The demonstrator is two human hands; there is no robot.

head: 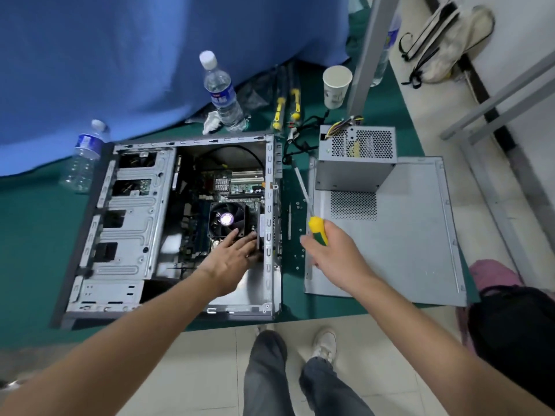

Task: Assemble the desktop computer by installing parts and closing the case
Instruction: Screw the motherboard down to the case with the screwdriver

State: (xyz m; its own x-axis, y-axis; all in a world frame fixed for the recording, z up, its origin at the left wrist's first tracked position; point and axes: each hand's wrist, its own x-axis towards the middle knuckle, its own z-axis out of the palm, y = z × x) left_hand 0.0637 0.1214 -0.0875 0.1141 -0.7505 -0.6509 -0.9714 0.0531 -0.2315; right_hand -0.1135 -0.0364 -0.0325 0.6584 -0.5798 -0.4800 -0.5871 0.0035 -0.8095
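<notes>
Green cloth covered the bench (36, 235). The case (129, 223) lay on its side, open, near the front edge, motherboard (198, 223) exposed inside. Left hand (232, 259) reached into the case, fingers fairly straight, resting on the near side of the CPU fan (226, 219); whether the thumb gripped the fan's edge could not be told. Right hand (333, 253) was curled round the yellow-green handle of a screwdriver (315, 223), held above the gap between case and side panel (405, 235), shaft pointing toward the back edge. Side panel lay flat to the right of the case, reaching the bench's right edge. Power supply (356, 157) stood on the panel's far end, cables (300, 139) trailing left. Loose screws (298, 205) lay between case and panel. Toward the back edge: two bottles (223, 91) (82, 157), a paper cup (336, 85), two more screwdrivers (288, 103).
</notes>
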